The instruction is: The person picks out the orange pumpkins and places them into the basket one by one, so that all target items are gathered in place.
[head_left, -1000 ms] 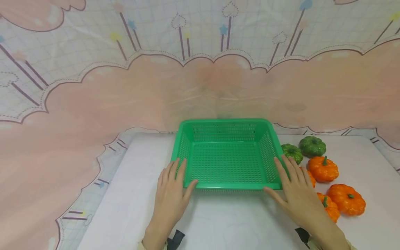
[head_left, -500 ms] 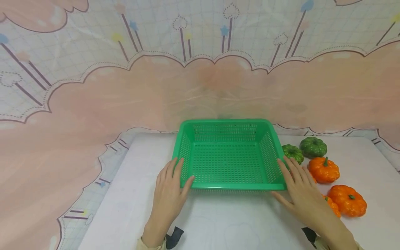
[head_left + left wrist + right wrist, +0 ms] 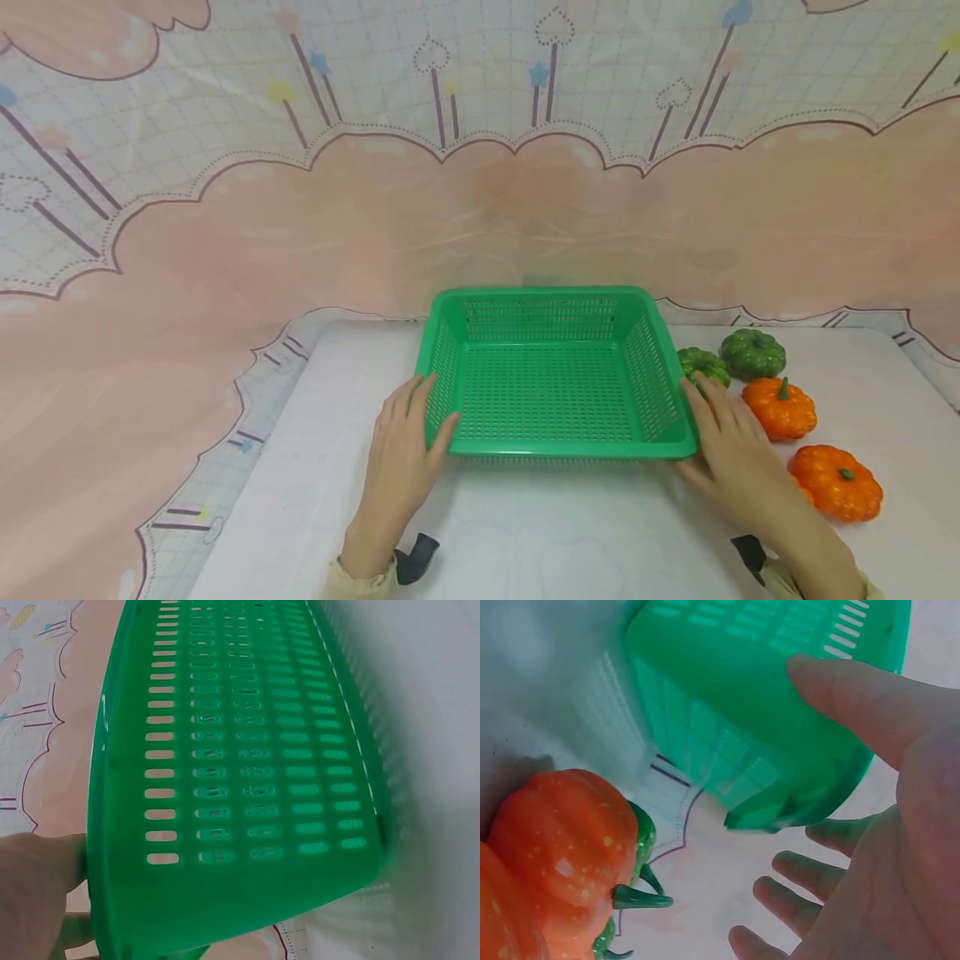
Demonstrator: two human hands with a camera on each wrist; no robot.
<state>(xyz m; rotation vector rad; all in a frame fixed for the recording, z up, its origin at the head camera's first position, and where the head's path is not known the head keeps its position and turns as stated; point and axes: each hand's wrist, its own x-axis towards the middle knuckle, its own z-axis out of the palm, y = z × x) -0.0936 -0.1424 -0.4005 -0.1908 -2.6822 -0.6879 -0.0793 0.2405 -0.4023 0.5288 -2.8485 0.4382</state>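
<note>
A green perforated plastic basket [image 3: 540, 448] sits on the white table with nothing inside it. My left hand [image 3: 401, 458] is at its near left corner, fingers straight along the side and thumb by the front rim. The left wrist view shows part of that hand [image 3: 34, 889] against the basket rim [image 3: 101, 825]. At the near right corner is my right hand [image 3: 738, 462], its fingers extended by the rim. In the right wrist view the thumb of the right hand [image 3: 907, 855] overlaps the basket [image 3: 742, 690], while its other fingers are spread around the corner.
Right of the basket lie small toy pumpkins: dark green [image 3: 752, 354], lighter green [image 3: 703, 365] and orange [image 3: 780, 410]. Another orange pumpkin [image 3: 836, 483] is nearer; my right hand partly covers one more. A patterned cloth [image 3: 525, 217] hangs behind the table.
Both hands have moved slightly outward, the right one further right over the orange pumpkins. More of the basket's near right corner shows. The basket stays in place.
</note>
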